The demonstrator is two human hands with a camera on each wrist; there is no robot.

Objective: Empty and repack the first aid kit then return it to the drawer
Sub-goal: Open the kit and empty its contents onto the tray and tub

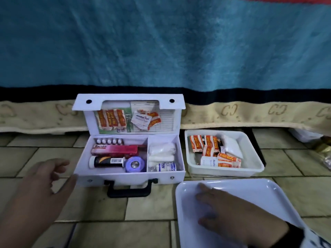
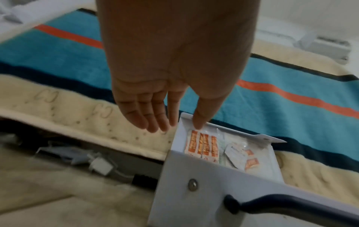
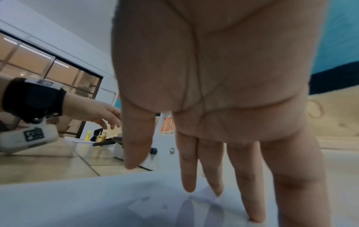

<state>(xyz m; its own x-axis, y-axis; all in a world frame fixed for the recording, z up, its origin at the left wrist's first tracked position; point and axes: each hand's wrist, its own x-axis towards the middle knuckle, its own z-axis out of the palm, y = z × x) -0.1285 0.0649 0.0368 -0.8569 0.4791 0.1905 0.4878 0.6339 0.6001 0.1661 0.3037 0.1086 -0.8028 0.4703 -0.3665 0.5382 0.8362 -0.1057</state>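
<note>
Currently the first aid kit [image 1: 129,156] sits open on the tiled floor [image 1: 100,208], lid [image 1: 129,113] propped against the blanket [image 1: 161,47]. Left hand [image 1: 41,187] is beside its front-left corner, fingers relaxed and slightly apart, holding nothing; whether the thumb touches the case I cannot tell. Right hand [image 1: 238,217] lies flat in the near tray [image 1: 259,187], fingers straight, slightly spread, fingertips on the tray bottom.

Risk: sachets [image 1: 111,119] tucked in the lid look loosely held; a nudge at the corner could tip the lid and spill them. The tape roll [image 1: 135,164] and dark bottle [image 1: 107,161] are round and may roll once lifted out.

Materials: case is rigid, white, boxy, with a black handle [image 1: 130,189]. Trays are smooth, glossy plastic. Far tray [image 1: 250,149] holds crinkly foil packets. Gauze rolls [image 1: 162,153] look soft.
</note>
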